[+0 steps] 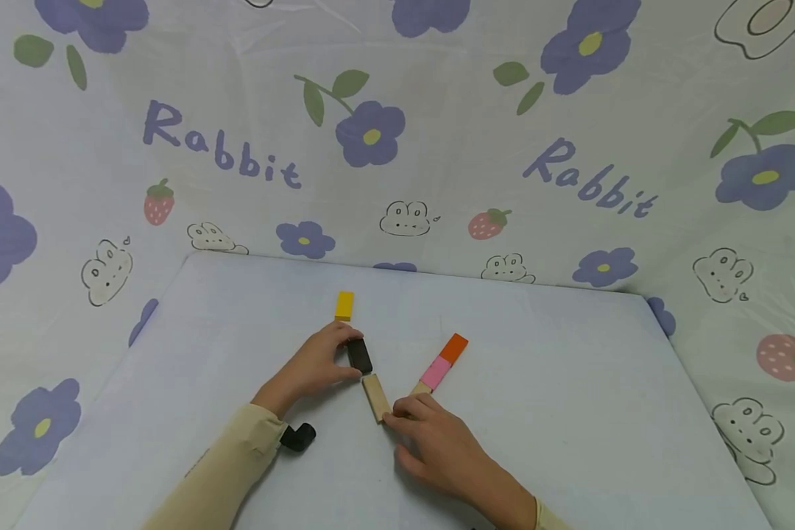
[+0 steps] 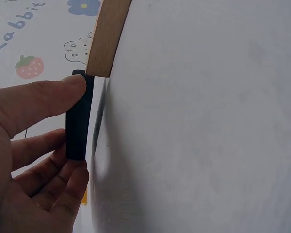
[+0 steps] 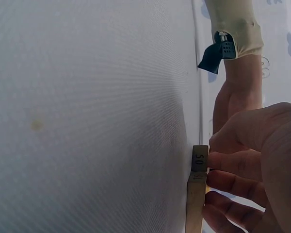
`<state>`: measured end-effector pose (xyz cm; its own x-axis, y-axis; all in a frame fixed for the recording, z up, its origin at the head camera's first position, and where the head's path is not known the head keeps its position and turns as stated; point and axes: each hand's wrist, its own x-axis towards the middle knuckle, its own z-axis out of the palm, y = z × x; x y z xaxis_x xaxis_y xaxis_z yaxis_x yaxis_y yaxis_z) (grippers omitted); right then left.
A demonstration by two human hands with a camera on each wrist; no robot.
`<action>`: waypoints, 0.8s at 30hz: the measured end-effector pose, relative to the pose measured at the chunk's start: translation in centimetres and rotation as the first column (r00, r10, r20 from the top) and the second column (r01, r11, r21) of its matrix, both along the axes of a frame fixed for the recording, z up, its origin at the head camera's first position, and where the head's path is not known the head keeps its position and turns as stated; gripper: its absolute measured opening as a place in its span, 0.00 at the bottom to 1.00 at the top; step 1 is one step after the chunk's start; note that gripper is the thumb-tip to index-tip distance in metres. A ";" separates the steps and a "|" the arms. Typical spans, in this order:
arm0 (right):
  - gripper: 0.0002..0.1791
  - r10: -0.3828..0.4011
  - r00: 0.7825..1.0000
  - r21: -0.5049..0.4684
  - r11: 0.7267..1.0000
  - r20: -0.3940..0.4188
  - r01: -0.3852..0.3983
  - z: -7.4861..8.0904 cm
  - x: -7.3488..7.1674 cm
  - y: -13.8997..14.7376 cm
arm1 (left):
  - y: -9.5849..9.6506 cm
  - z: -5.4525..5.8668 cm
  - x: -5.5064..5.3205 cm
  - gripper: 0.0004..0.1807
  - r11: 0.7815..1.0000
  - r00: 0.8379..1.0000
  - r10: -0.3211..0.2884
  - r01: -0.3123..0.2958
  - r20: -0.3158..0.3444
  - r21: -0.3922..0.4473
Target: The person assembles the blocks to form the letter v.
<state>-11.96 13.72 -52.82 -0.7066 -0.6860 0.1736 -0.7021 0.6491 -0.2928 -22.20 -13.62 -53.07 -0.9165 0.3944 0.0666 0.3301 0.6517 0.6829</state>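
Several small flat blocks lie in a V on a white table. My left hand (image 1: 314,362) pinches a black block (image 1: 360,356) lengthwise, thumb at its near end and fingers at its far end. A plain wooden block (image 1: 376,398) meets that near end. At the point of the V, my right hand (image 1: 440,445) touches the blocks with bent fingertips. Partly under these fingers is a second wooden block (image 1: 421,388), followed by a pink block (image 1: 436,373) and an orange block (image 1: 453,349). Beyond the left hand sits a yellow block (image 1: 344,305).
The white tabletop (image 1: 570,412) ends at a cloth backdrop (image 1: 437,162) printed with flowers, rabbits and strawberries. A black device (image 1: 298,438) is fixed at the left sleeve's cuff.
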 end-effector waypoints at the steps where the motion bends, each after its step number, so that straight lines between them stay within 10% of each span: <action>1: 0.23 0.001 1.000 0.001 1.000 0.000 -0.001 0.0 0.0 0.0 | 0.0 -0.1 0.0 0.36 1.000 1.000 0.000 0.000 0.002 0.000; 24: 0.23 -0.008 1.000 0.027 1.000 0.013 0.008 0.2 0.0 -0.2 | 0.4 -0.4 -0.1 0.36 0.999 1.000 -0.007 0.008 0.028 -0.049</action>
<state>-12.00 13.52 -52.59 -0.7141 -0.6846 0.1461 -0.6932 0.6623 -0.2844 -22.28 -13.23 -53.52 -0.9146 0.4037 0.0214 0.3165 0.6822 0.6591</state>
